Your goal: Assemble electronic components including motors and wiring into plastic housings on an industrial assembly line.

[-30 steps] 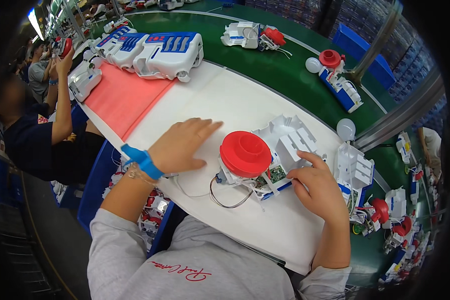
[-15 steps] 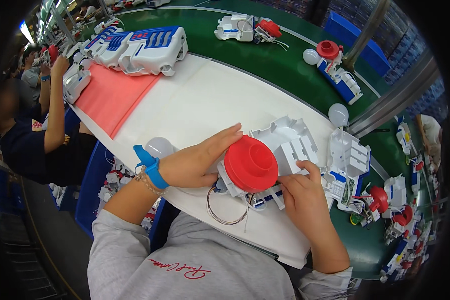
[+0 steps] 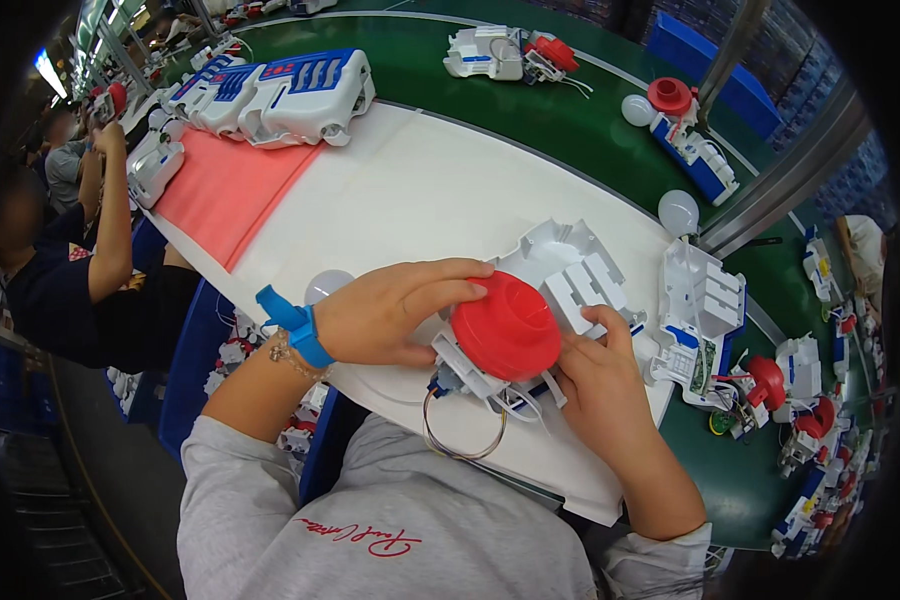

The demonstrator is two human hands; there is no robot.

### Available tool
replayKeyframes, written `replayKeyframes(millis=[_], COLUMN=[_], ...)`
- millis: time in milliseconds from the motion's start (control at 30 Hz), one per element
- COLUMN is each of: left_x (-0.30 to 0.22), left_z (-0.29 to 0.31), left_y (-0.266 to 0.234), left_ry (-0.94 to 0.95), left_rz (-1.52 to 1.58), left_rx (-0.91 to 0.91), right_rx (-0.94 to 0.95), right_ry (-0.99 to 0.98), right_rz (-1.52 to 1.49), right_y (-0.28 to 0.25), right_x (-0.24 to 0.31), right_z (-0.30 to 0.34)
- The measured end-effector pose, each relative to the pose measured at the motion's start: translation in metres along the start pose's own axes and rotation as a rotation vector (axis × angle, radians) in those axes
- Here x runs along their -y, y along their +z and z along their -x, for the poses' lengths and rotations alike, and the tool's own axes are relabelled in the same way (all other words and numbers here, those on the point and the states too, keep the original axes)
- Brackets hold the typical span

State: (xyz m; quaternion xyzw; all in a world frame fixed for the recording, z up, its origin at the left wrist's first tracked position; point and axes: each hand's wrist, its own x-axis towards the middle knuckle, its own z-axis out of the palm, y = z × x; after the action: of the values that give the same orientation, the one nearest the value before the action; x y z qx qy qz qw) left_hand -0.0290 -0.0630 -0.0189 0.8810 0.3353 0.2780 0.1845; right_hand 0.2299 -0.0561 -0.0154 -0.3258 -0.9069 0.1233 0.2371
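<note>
Between my hands is a red round funnel-like part [image 3: 505, 325], fixed on a white plastic frame [image 3: 460, 365] with thin wires looping below it [image 3: 464, 452]. My left hand [image 3: 390, 310] grips it from the left, fingers over the red part's upper edge and thumb low by the frame. On the other side my right hand [image 3: 605, 385] has its fingers bent at the assembly's right edge, the index finger raised toward a white plastic housing [image 3: 570, 262]. That housing lies just beyond the red part. What the right fingertips press on is partly hidden.
A second open housing with a circuit board [image 3: 698, 320] stands to the right. White-and-blue toy bodies [image 3: 305, 100] rest beside a pink cloth [image 3: 235, 190]. More assemblies sit on the green conveyor [image 3: 570, 130]. A blue bin [image 3: 195, 385] and a co-worker [image 3: 70, 240] are at left.
The red part and its frame have tilted and shifted slightly, showing more frame and wires underneath. My left fingers have curled farther over its top. Assemblies on the conveyor have slid a little right.
</note>
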Motion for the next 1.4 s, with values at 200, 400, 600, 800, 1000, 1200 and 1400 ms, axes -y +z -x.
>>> replayKeyframes(millis=[200, 400, 600, 800, 1000, 1200, 1400], left_x=[0.005, 0.018, 0.013, -0.003, -0.03, -0.014, -0.007], left_z=[-0.003, 0.001, -0.009, -0.015, -0.004, 0.039, 0.047], left_y=[-0.001, 0.004, -0.012, -0.016, -0.028, 0.007, 0.048], left_ry=[0.163, 0.254, 0.309, 0.327, 0.28, 0.042, -0.204], left_rz=[-0.2, -0.199, -0.357, -0.276, -0.199, 0.109, 0.444], left_rx=[0.009, -0.02, 0.092, -0.005, -0.086, -0.398, -0.78], right_rx=[-0.017, -0.029, -0.04, -0.032, -0.047, -0.019, -0.013], right_ry=[0.018, -0.012, 0.014, -0.025, -0.103, -0.076, -0.014], right_rz=[0.042, 0.083, 0.088, 0.115, 0.15, 0.158, 0.094], right_y=[0.002, 0.005, 0.006, 0.004, 0.009, 0.01, 0.008], right_x=[0.003, 0.002, 0.003, 0.003, -0.001, 0.008, 0.014], right_z=[0.001, 0.0, 0.0, 0.003, 0.0, 0.0, 0.001])
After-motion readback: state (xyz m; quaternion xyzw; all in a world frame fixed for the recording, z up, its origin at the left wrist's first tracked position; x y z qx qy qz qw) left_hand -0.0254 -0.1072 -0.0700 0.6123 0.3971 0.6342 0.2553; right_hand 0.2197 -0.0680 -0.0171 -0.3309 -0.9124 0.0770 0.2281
